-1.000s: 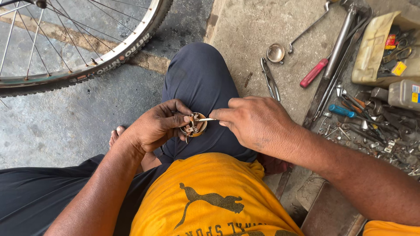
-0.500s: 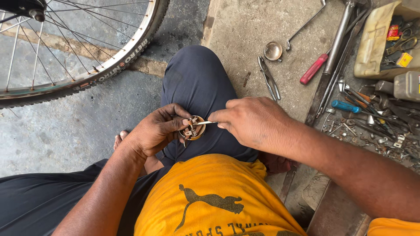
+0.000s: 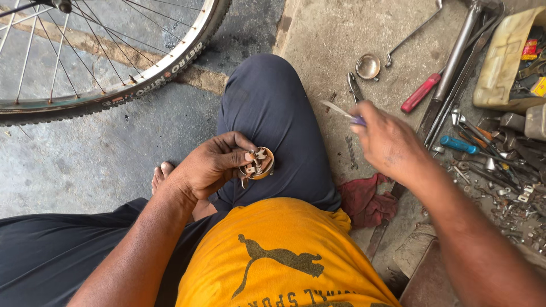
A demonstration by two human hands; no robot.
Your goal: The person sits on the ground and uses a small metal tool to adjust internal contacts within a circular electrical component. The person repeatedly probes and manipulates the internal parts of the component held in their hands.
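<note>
The right hand [image 3: 389, 139] has lifted its thin tool [image 3: 341, 111] away toward 2 o'clock, fingers pinched shut on it. The left hand [image 3: 213, 165] alone grips the round metal part [image 3: 259, 164] — probing has paused.

Cream plastic container [image 3: 503, 62]: top right corner of the floor, rectangular, open-topped, tilted, grimy walls. It holds loose items, partly cut off by the frame edge.

Red packet [image 3: 530, 49]: small, inside the container near its upper end, red with lighter print.

Yellow packet [image 3: 538, 86]: small, squarish, just below the red one, at the container's lower end.

Grey plastic bottle [image 3: 535, 121]: just below the container at the right edge, boxy, mostly out of frame.
</note>
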